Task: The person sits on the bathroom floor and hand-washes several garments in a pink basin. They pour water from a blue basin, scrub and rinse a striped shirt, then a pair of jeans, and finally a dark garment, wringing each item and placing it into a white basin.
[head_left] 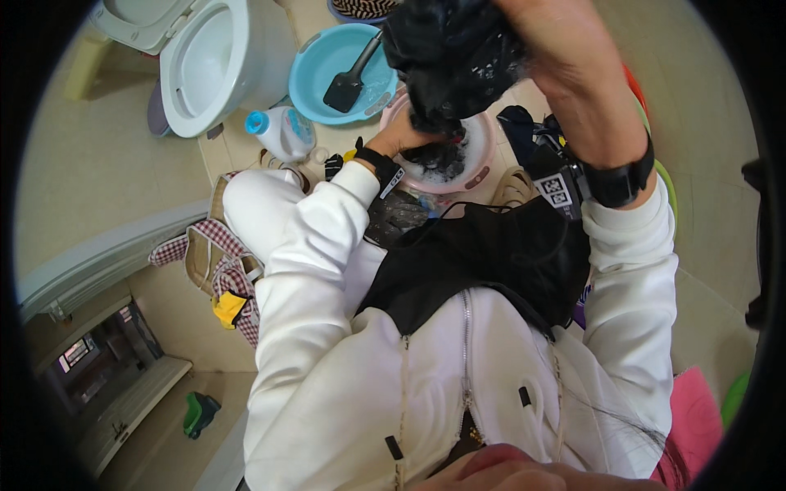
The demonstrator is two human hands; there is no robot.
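Note:
My right hand point(536, 33), at the top edge, holds up a bunched, dripping black cloth point(458, 57) with specks of suds. Its fingers are mostly out of sight behind the cloth. My left hand point(403, 132) is lower, over the rim of a pink basin point(490, 155), closed where the cloth narrows; its fingertips are hidden. Foamy water and more dark fabric point(438, 159) lie in the basin. What kind of garment the black cloth is, I cannot make out.
Left of the pink basin is a blue basin point(307, 78) with a black brush-like tool point(344, 92). A white bottle with a blue cap point(286, 135) stands near it, by the toilet point(209, 74). Dark clothing point(516, 131) lies right of the pink basin. A black bag-like sheet point(397, 214) is nearer.

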